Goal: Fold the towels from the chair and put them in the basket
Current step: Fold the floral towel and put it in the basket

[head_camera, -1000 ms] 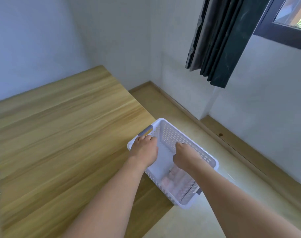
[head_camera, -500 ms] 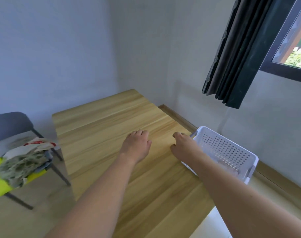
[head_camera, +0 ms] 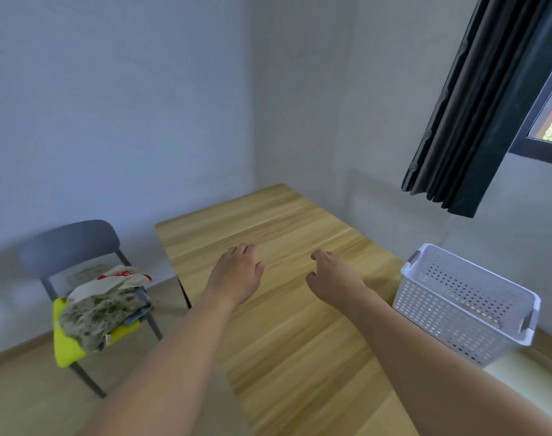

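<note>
While both our arms reach forward over the long light wooden table point(head_camera: 287, 309), our hands hold nothing. Our left hand point(head_camera: 237, 273) is above the middle of the tabletop with the back up and the fingers loosely bent downward; we cannot tell if the fingertips touch the wood. Our right hand point(head_camera: 333, 280) is near it, a little to the right, also with relaxed fingers and the thumb pointing to the left hand. The two hands are apart, with bare wood between them.

The pile of crumpled towels point(head_camera: 103, 305) lies on the seat of the grey chair with thin metal legs point(head_camera: 68, 243), which stands on the floor to the left of the table, near the pale wall. In the pile we see a mottled grey-green cloth on top at the front, a cream cloth with red marks behind it, and a bright yellow-green cloth under them that hangs over the front edge of the seat. The picture is a little blurred there, so we cannot count the towels.

The white perforated plastic basket point(head_camera: 466, 297) stands to the right of the table, just beside its right edge. Something pinkish shows through its holes at the bottom, but we cannot tell what it is.

A dark pleated curtain point(head_camera: 476, 121) hangs beside the window point(head_camera: 551, 118) at the upper right
</note>
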{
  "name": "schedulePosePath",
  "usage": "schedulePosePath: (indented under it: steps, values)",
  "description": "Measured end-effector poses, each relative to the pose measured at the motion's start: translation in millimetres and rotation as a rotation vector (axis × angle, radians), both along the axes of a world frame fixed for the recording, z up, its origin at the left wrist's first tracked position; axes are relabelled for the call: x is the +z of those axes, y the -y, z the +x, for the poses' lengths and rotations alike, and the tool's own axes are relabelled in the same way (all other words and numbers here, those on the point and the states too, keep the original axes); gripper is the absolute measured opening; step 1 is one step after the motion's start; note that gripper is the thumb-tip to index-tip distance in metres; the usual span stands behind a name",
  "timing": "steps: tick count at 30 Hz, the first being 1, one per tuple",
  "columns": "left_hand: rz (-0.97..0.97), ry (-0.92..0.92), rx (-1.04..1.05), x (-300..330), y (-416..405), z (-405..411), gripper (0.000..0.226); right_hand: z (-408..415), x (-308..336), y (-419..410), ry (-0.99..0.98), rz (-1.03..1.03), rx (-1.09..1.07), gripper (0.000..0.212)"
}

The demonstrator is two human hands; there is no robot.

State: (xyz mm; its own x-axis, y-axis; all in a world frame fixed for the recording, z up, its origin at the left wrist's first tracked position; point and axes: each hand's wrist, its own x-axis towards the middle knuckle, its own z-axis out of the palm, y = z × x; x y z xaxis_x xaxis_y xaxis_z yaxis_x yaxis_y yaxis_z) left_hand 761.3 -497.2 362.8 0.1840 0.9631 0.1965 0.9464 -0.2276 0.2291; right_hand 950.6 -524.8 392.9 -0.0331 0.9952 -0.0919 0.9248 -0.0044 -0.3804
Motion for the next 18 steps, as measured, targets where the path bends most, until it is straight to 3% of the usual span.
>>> schedulePosePath:
  steps: [6, 18]
  values:
    - [-0.027, 0.025, -0.151, 15, 3, -106, 0.045, -115, 14, 21, -0.036, 0.019, -0.061, 0.048]
    - [-0.014, 0.122, -0.118, 18, -22, -284, 0.042, -277, 22, -11, -0.050, 0.054, -0.046, 0.049]
